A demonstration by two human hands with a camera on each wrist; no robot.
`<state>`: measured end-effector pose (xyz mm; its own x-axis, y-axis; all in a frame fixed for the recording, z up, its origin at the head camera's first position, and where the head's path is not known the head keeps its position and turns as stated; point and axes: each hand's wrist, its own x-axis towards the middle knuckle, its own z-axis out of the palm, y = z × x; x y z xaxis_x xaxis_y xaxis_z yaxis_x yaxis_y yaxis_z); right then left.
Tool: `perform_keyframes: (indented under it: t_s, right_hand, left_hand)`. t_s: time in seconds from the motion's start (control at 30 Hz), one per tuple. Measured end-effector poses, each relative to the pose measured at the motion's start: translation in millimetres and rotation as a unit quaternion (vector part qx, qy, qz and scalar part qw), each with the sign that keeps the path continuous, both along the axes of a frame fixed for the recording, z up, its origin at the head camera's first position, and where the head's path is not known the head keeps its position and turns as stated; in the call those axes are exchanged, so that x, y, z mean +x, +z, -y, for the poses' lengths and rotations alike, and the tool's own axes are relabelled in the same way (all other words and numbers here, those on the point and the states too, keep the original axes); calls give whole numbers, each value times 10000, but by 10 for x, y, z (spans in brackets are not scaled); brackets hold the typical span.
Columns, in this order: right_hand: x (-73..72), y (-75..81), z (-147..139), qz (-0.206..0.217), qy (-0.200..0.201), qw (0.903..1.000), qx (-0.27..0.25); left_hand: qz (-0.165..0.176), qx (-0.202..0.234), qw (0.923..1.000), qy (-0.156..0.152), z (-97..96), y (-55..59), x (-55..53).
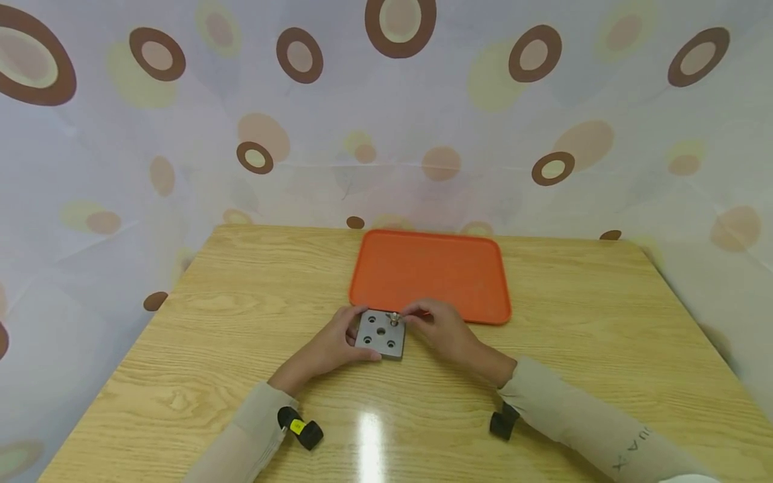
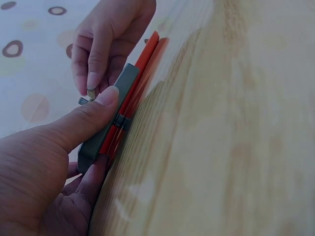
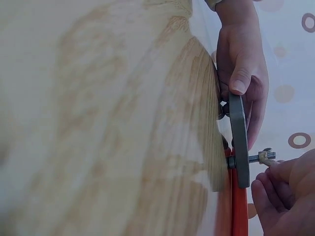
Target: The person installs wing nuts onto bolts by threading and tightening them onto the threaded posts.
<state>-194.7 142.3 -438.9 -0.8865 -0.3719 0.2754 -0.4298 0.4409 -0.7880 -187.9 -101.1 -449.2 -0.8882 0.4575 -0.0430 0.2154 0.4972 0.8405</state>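
A grey square metal plate (image 1: 379, 346) with several round holes lies flat in front of me. My left hand (image 1: 326, 345) holds it at its left side, thumb at the near edge and fingers at the far corner. A threaded bolt (image 3: 253, 159) stands up through the far right hole. On it sits a brass-coloured wing nut (image 3: 264, 157), one wing pinched between the thumb and fingertips of my right hand (image 1: 445, 332). The bolt's tip shows above the nut. Dark round pieces (image 3: 231, 162) show under the plate in the right wrist view.
An orange tray (image 1: 429, 268) lies just behind the plate on the wood-grain table (image 1: 241, 288). Behind the table hangs a pale curtain (image 1: 410, 121) with brown and yellow circles. Black wrist cameras are strapped to both sleeves.
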Motion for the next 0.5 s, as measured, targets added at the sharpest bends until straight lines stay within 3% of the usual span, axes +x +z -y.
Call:
perform_keyframes:
  t_s: [0.5]
  right_hand:
    - [5,-22,33,249,186,9990,-321]
  left_hand:
    - [12,27,10000,-46,16,13,8]
